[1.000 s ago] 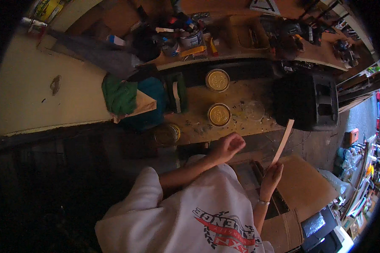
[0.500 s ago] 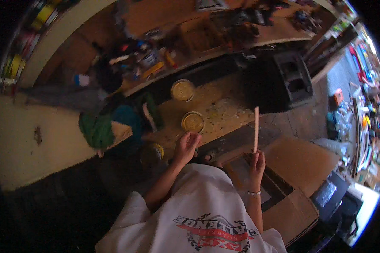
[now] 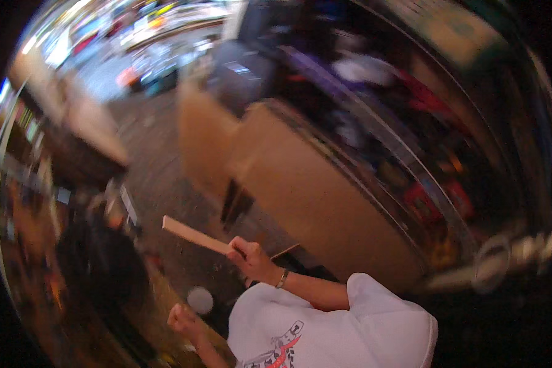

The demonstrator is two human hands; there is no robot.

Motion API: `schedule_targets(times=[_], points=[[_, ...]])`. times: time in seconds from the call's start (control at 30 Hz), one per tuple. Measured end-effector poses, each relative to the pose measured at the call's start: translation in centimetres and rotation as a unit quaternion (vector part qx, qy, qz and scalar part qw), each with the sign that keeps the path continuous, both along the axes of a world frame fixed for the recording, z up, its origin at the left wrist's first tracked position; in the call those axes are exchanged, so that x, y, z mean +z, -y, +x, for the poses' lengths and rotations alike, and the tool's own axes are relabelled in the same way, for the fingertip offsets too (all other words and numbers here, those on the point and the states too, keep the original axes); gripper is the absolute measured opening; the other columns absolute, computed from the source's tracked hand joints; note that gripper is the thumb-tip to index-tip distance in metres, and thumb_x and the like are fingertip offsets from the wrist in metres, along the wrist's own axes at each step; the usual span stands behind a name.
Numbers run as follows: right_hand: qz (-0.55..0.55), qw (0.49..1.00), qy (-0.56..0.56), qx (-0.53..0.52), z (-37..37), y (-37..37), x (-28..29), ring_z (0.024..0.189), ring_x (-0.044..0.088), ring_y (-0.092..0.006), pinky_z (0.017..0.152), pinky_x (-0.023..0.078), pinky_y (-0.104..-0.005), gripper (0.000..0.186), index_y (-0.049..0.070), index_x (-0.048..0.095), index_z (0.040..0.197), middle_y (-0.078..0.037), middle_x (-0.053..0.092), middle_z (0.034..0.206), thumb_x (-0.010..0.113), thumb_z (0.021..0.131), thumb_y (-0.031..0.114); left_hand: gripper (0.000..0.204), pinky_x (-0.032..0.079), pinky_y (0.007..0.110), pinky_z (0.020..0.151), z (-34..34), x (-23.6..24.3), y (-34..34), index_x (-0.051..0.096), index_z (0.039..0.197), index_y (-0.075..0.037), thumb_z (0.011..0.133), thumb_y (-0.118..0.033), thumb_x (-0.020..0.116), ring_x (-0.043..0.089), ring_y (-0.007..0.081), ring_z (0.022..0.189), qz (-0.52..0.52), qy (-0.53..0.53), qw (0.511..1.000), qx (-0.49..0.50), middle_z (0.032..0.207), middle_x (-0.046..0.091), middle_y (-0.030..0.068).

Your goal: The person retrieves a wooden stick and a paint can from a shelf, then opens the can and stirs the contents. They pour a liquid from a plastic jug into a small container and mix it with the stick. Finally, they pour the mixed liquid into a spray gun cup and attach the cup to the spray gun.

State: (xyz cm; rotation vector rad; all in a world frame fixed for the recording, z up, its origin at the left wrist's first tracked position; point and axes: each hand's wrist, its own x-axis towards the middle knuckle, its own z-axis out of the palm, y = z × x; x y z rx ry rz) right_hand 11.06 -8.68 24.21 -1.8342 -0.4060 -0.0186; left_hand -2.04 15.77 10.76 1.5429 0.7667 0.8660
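My right hand (image 3: 250, 260) is closed round one end of a flat, pale wooden stick (image 3: 194, 234). The stick points out to the left, over the dark floor. Lower and further left, my left hand (image 3: 186, 323) has its fingers curled in, and nothing shows in it. A round, pale disc-like thing (image 3: 200, 300) lies just beside that hand, too blurred to tell its kind.
A large cardboard box (image 3: 319, 190) with raised flaps stands ahead and to the right of my right hand. Dark floor (image 3: 150, 144) stretches beyond the stick. Blurred shelving (image 3: 405, 153) with mixed goods runs along the right. A dark bulky shape (image 3: 98, 264) is at left.
My view has swung to the right, from the workbench with round tins to the cardboard box. The stick, upright before, now slants leftward, still in my right hand.
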Motion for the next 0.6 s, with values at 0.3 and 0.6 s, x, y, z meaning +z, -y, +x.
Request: schedule_targets(times=[0.3,0.6], points=[[0.165,0.864,0.229,-0.417,-2.3,18.1,0.9,0.069,0.041,-0.0135,0.061,0.035,-0.0310,0.054,0.009,0.057,0.102,-0.001,0.046,0.078,0.049,0.103,0.062,0.037,0.041,0.033,0.074,20.7,26.0,16.3,0.059,0.084,-0.004,0.093,-0.039,0.070,0.059,0.0207,0.084,0.099,0.254,0.787,-0.554,0.087,0.062,0.0061],[0.183,0.670,0.361,-0.622,-10.8,26.9,5.0,0.074,0.037,-0.0109,0.060,0.028,-0.0275,0.067,0.009,0.053,0.111,0.000,0.044,0.092,0.045,0.098,0.074,0.027,0.050,0.048,0.091,22.9,41.6,44.4,0.067,0.102,-0.006,0.085,-0.026,0.075,0.059,0.0384,0.104,0.379,0.458,0.367,-0.715,0.116,0.062,0.0159]])
